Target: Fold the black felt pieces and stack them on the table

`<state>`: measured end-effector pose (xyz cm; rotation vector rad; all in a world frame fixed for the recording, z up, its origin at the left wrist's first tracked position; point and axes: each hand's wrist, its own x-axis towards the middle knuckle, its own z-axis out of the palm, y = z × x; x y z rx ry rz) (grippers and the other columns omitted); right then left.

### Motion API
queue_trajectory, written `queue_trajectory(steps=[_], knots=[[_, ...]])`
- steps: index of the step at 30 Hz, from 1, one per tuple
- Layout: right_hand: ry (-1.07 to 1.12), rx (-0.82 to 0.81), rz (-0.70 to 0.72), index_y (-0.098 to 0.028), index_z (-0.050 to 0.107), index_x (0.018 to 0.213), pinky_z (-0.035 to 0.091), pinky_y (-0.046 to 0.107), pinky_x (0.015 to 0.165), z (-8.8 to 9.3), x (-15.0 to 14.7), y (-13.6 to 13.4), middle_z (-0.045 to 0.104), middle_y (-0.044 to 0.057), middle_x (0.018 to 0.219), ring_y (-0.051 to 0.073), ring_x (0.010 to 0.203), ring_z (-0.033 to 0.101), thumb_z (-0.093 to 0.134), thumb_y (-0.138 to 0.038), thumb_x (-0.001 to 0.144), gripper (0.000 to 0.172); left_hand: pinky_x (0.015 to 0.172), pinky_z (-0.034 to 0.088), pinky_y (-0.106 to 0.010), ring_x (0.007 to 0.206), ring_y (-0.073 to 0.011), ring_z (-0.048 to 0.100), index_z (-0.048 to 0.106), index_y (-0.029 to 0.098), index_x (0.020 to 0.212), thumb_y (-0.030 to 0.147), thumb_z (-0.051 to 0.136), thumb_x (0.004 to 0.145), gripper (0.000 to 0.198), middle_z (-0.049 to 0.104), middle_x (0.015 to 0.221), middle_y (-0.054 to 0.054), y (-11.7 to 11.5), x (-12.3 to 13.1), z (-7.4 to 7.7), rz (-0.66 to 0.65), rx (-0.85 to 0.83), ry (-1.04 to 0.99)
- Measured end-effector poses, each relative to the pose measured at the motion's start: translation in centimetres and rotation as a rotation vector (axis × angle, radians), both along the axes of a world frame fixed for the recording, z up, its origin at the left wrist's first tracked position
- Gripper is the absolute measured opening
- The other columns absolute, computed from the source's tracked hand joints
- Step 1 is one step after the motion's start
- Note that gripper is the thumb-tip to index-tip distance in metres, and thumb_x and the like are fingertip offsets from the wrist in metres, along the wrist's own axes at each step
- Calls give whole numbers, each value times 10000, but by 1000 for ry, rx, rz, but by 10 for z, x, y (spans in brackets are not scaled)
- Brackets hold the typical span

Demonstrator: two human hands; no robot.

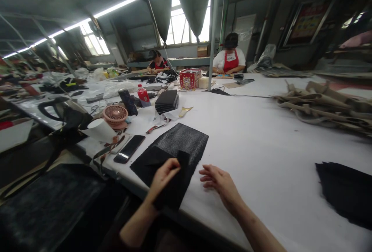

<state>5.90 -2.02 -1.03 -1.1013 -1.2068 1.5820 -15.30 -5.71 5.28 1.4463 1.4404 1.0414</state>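
My left hand (166, 175) is closed, thumb against fingers, on a piece of black fabric (182, 162) whose corner sticks up past the fingertips. Beneath it lies a larger black sheet (181, 137) with a greyish, speckled upper part, flat on the white table near its front edge. Part of the held fabric spreads over the sheet's lower half, and where one ends and the other starts is hard to see. To the right of the sheet, my right hand (216, 180) hovers over the white tabletop, fingers apart and holding nothing.
A phone (129, 149), a pink fan (115, 115) and a stack of dark pieces (166, 101) stand to the left. More black fabric (345, 194) lies at the right, below a heap of grey-brown strips (325, 106). Two people sit across the tables, near a metal pole (213, 31).
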Motion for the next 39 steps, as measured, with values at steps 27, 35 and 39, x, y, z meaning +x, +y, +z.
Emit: queue_trajectory(steps=[27,35,39], knots=[[-1189,553,-307,-199,697,999,379,312,772,-28,81,1,607,47,848,205,857,546,491,-148,941,220,859,477,-402,979,-233,550,578,197,1046,163,535,913,144,606,1057,-39,52,127,-57,-562,523,915],[-1274,900,-373,-164,650,1125,366,318,723,-47,79,-5,538,50,838,198,789,468,460,-81,931,284,828,501,-375,919,-219,551,587,172,1034,148,469,953,145,606,969,-51,74,115,-71,-578,586,915],[-1336,975,-342,-128,633,1137,373,343,723,-47,76,-6,519,62,840,210,787,454,428,-49,921,309,858,501,-380,963,-219,546,481,197,1324,135,451,961,369,599,1065,-62,73,111,-77,-538,599,876]])
